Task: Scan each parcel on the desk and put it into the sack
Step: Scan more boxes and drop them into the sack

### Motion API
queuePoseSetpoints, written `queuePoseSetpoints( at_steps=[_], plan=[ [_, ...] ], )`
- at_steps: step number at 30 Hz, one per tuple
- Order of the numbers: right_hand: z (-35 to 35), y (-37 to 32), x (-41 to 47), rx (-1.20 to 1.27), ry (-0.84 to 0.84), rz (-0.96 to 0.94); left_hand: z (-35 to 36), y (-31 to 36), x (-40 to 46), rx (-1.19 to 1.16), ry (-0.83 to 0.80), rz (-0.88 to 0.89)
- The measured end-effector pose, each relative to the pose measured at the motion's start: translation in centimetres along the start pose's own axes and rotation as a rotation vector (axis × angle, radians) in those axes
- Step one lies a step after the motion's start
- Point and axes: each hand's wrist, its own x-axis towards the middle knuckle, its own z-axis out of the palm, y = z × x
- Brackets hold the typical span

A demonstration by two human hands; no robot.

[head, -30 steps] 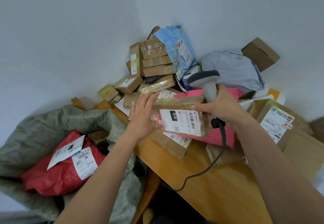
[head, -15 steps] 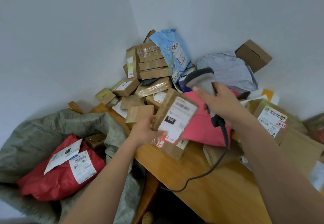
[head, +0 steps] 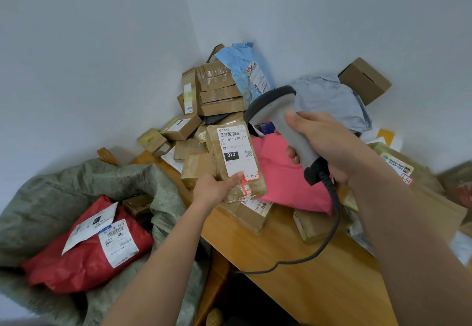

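My left hand [head: 215, 189] grips the lower end of a taped brown box parcel [head: 235, 158], held upright with its white label facing me. My right hand [head: 329, 144] grips the handle of a grey barcode scanner [head: 277, 113], whose dark head sits just right of the parcel's top. The scanner's black cable [head: 329, 226] hangs down over the wooden desk [head: 306, 269]. To the left, below the desk edge, an open grey-green sack [head: 84, 180] holds a red bag parcel [head: 84, 256] and a brown box [head: 138, 207].
A heap of brown boxes [head: 219, 90], a blue bag [head: 245, 70], a grey bag [head: 332, 103] and a pink bag [head: 288, 177] fills the desk's far corner against white walls. More labelled parcels [head: 398, 167] lie at the right. A lone box [head: 364, 80] leans on the right wall.
My left hand took the parcel over and turned it upright, label toward me. My right hand let go of it and raised the scanner head beside its top.
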Motion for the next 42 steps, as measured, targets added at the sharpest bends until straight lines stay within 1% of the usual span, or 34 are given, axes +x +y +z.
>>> queuePoseSetpoints(
  at_steps=[3,11,21,24,27,30,33,38,42],
  plan=[
    [0.0,-0.7,-0.6,-0.007,0.010,-0.033,0.2,-0.2,0.2,-0.006,0.008,0.003],
    [-0.1,-2.0,-1.7,0.113,0.038,-0.046,0.2,-0.9,0.7,-0.073,0.037,-0.006],
    [0.6,-2.5,-2.3,0.119,0.042,-0.074,0.0,-1.6,1.0,-0.134,0.069,-0.021],
    [1.5,-2.6,-2.1,0.172,0.028,-0.056,-0.6,-1.9,0.8,-0.186,0.062,-0.055],
    [3.0,-2.5,-1.4,0.131,0.028,-0.027,-2.0,-2.6,0.4,-0.237,0.084,-0.129],
    [5.7,-2.0,-0.5,0.090,-0.002,0.010,-4.6,-4.7,0.1,-0.273,0.176,-0.214],
    [9.2,-1.3,0.4,0.031,-0.068,0.034,-8.3,-7.8,-0.5,-0.322,0.337,-0.264],
    [15.5,-0.8,1.4,0.007,-0.182,0.073,-15.5,-13.4,-1.4,-0.517,0.548,-0.352],
    [19.4,-1.1,2.1,0.020,-0.215,0.092,-20.1,-15.2,-1.0,-0.673,0.702,-0.348]
  ],
)
